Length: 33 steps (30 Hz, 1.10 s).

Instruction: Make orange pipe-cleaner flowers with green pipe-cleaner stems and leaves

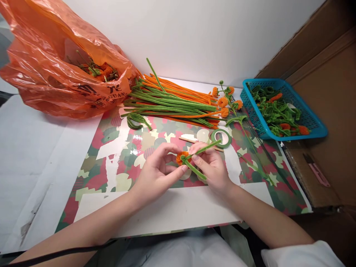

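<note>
The open orange bag [69, 87] slumps at the left, with small orange flowers and green pieces [96, 71] inside its mouth. At the right, the blue basket [308, 134] is heaped with curled green leaves [280, 116], a few orange pieces and a bit of white among them.

Between the 2 containers lie orange and green rods [172, 102], with stemmed orange flowers [223, 102] at their right end. Closer in, a roll of green tape [228, 138] rests by a thin stick [187, 139].

In front of these, an orange flower [180, 158] sits between the 2 hands. The left hand [158, 168] grasps it with thumb and fingers; the right hand [213, 167] pinches the green strips [198, 171] at its base.
</note>
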### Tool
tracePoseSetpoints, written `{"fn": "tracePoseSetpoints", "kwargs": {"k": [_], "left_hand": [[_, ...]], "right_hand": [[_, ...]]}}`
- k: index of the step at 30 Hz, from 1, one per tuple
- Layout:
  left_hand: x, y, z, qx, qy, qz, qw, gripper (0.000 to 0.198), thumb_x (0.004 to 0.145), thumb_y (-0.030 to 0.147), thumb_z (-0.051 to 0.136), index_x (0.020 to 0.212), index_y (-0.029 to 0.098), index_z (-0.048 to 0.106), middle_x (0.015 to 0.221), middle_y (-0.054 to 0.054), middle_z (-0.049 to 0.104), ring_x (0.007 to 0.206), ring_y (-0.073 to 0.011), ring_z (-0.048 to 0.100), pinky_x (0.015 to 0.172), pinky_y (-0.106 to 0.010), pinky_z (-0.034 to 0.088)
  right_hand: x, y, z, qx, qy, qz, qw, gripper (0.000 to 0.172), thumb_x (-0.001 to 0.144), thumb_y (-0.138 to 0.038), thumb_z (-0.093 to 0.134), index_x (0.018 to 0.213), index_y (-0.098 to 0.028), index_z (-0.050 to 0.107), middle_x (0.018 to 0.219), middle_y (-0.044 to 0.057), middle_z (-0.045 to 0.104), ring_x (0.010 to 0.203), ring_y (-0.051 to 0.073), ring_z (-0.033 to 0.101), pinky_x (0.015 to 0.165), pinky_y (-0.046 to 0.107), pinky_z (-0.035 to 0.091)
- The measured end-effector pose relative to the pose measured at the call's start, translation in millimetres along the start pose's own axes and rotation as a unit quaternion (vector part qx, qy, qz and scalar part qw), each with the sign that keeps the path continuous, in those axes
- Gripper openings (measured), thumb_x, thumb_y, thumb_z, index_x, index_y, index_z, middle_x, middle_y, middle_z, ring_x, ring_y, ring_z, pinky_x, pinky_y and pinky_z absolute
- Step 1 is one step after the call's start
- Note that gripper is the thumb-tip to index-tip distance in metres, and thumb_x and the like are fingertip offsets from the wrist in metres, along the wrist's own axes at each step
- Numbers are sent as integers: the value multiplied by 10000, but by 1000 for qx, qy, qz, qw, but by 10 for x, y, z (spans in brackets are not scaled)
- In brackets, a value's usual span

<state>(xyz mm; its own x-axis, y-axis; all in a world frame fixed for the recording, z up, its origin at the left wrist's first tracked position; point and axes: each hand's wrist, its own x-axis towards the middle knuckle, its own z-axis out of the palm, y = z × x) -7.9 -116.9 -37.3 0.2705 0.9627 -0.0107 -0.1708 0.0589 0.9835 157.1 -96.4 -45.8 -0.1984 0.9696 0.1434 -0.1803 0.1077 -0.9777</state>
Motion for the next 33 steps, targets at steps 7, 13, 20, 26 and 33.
{"fn": "tracePoseSetpoints", "kwargs": {"k": [7,13,20,26,33], "left_hand": [[-14,2,-16,134,20,117,984,222,846,127,655,1033,246,649,1076,-47,598,839,-131,652,697,-245,634],[-25,27,-30,312,57,229,920,172,820,73,652,904,218,691,1154,-55,617,686,-76,623,540,-179,556],[52,49,-22,76,30,-11,997,155,887,333,613,841,186,597,1020,-64,647,755,-147,678,516,-213,604],[64,36,-2,-91,-14,-138,986,244,837,404,681,944,207,584,858,-15,668,658,-144,702,597,-276,642],[58,24,-18,-31,37,-57,997,141,826,315,705,833,181,660,830,-25,697,688,-154,703,563,-246,620]], "right_hand": [[-25,-6,6,-18,35,9,999,140,844,-366,634,819,-234,593,823,9,578,766,148,590,601,252,517],[-67,8,26,-23,41,17,999,77,848,-293,627,821,-222,615,823,10,613,730,138,593,620,262,521],[-75,20,15,-84,33,-30,995,68,863,-282,615,816,-233,612,796,10,606,789,166,593,675,302,494],[-90,0,-9,-145,36,-73,986,39,878,-246,584,842,-241,598,811,21,630,809,178,595,753,347,487],[-119,-93,0,-211,3,-146,967,64,826,-199,651,875,-234,629,802,24,643,769,184,605,685,341,500]]}}
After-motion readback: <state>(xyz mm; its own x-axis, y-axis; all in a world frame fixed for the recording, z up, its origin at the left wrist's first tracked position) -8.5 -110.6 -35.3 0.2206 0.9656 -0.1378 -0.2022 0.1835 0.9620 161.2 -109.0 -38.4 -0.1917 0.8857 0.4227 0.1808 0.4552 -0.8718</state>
